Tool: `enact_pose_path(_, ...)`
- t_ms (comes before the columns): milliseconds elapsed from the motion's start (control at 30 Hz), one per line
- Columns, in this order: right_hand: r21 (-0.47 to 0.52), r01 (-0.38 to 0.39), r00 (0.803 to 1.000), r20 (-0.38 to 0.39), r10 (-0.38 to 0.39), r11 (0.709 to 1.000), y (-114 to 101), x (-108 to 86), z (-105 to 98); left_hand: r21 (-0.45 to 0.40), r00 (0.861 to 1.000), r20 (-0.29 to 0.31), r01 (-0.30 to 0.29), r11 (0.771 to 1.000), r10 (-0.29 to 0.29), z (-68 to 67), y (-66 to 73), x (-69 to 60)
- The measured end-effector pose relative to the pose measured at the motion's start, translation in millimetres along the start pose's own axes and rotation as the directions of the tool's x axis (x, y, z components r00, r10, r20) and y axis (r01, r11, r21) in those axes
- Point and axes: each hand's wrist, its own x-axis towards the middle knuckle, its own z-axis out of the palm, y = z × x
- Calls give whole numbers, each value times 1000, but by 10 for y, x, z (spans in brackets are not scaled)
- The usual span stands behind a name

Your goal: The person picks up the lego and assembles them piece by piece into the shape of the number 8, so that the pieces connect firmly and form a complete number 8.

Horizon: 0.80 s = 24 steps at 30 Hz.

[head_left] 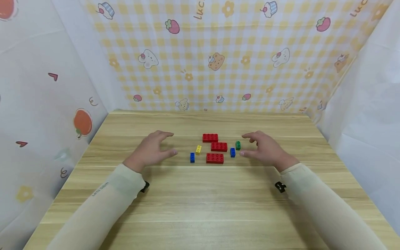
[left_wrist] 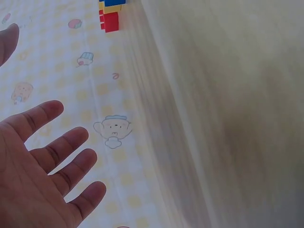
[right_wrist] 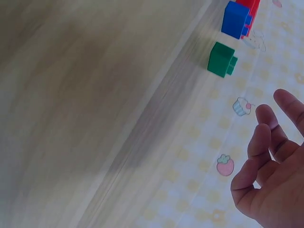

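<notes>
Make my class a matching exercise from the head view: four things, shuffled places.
Things
1. Red toy bricks
2. Yellow toy brick
3. Green toy brick
4. Left hand

Places
A. Left of all the bricks, holding nothing
B. Rightmost of the bricks
C. Three together in the middle
D. Second brick from the left

Pairs: 1-C; 2-D; 3-B; 4-A

In the left wrist view, picture edges crop a blue brick [left_wrist: 115, 2] and the left grip [left_wrist: 35, 171], and the surface [left_wrist: 228, 71] is blurred; the right wrist view crops the right grip [right_wrist: 279, 183]; lettering [head_left: 100, 189] on the left sleeve [head_left: 104, 205] is too small to read.
</notes>
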Motion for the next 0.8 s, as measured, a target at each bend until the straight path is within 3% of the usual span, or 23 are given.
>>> enact_pose_path(800,18,41,998,43,-42,999,-320,101,214,-21,1000,17,4,1000,-3,156,177,55)
